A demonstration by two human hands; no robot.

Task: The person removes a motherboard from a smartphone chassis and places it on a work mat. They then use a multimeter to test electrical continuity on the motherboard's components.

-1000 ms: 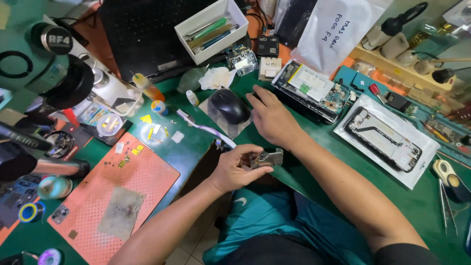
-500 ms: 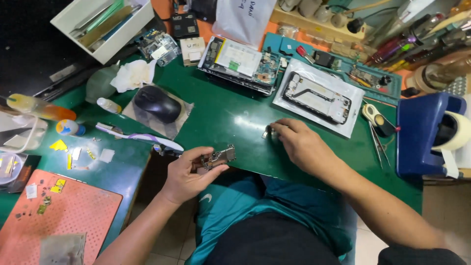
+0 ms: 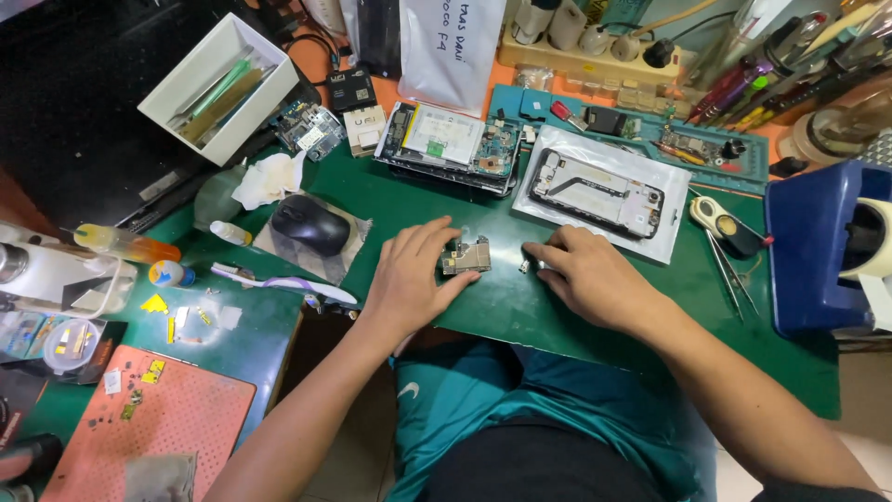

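While your hands rest on the green desk (image 3: pixel 595 325), a small circuit board (image 3: pixel 466 257) lies between them.

Your left hand (image 3: pixel 409 279) lies flat, palm down, fingers spread, its fingertips touching the board's left edge (an open grip, closed on nothing). Your right hand (image 3: pixel 585 274) lies just right of the board, fingers curled down onto the mat beside a tiny metal part (image 3: pixel 523 267); I cannot tell whether that grip pinches anything. Behind the board sit an opened phone (image 3: pixel 451 147) and a phone frame (image 3: pixel 595 192) on a white sheet. A black mouse (image 3: pixel 309 224) lies to the left, tweezers (image 3: pixel 725 270) to the right.
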